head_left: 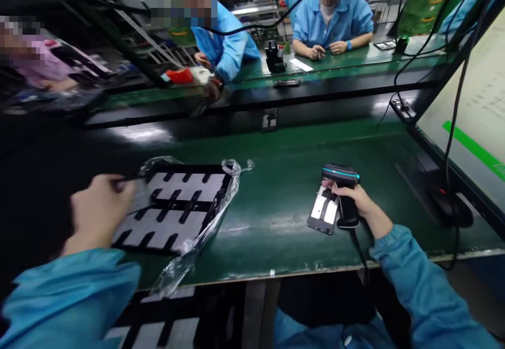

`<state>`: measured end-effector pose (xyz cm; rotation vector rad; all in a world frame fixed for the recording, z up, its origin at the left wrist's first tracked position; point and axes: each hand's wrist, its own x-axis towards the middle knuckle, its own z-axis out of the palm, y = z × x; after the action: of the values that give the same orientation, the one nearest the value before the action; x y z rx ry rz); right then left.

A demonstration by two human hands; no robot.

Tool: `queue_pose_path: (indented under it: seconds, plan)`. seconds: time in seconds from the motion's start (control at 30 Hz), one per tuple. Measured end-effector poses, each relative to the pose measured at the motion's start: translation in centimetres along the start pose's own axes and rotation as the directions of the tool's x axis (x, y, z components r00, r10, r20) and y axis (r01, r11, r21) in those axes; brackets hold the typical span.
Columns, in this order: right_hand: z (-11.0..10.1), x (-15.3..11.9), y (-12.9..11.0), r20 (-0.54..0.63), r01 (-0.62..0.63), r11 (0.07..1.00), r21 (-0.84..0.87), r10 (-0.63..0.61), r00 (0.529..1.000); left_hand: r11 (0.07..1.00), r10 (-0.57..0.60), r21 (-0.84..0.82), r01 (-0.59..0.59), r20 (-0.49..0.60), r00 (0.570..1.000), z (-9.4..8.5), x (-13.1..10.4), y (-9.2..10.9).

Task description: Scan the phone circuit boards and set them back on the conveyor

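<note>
My left hand (98, 207) is closed on a flat grey piece (141, 196), blurred by motion, above the left side of a black tray (215, 169). Rows of similar flat grey pieces with dark gaps fill that tray, and clear plastic wrap (221, 209) hangs along its right side. On the green bench, my right hand (365, 204) grips a black barcode scanner (349, 201) with a blue light strip. Beside the scanner's handle lies a phone body (323, 212) with white and black parts showing, partly covered by the scanner head and my fingers.
A screen (469, 96) stands at the right, with a black mouse (450, 204) in front and cables hanging. Across the bench runs a dark conveyor belt (229, 120) carrying a phone body (270, 119). Two co-workers in blue sit beyond; one reaches toward the belt. Another tray shows below the bench edge.
</note>
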<state>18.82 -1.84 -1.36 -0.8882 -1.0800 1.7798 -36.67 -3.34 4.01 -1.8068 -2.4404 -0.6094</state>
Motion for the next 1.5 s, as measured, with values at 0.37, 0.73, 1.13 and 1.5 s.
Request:
queue_pose_path:
  seconds: [0.37,0.73,1.13,1.5]
  plan:
    - [1.6,-1.5,-0.5,0.183,0.023,0.977,-0.212,0.016,0.983,0.599,0.247,-0.795,-0.094,0.073,0.966,11.6,-5.4,29.7]
    - [0.8,-2.2,-1.1,0.121,0.061,0.990,-0.126,-0.046,0.992,0.648,0.198,-0.758,-0.073,0.075,0.977,11.0,-5.1,28.5]
    - [-2.1,-5.5,1.7,-0.260,0.006,0.997,0.071,0.013,0.966,0.817,0.306,-0.575,0.040,0.492,0.815,13.7,-13.0,34.3]
    - [-1.5,-5.6,2.7,-0.213,0.108,0.994,0.028,-0.100,0.972,0.766,0.211,-0.603,0.221,0.562,0.800,14.4,-13.9,35.6]
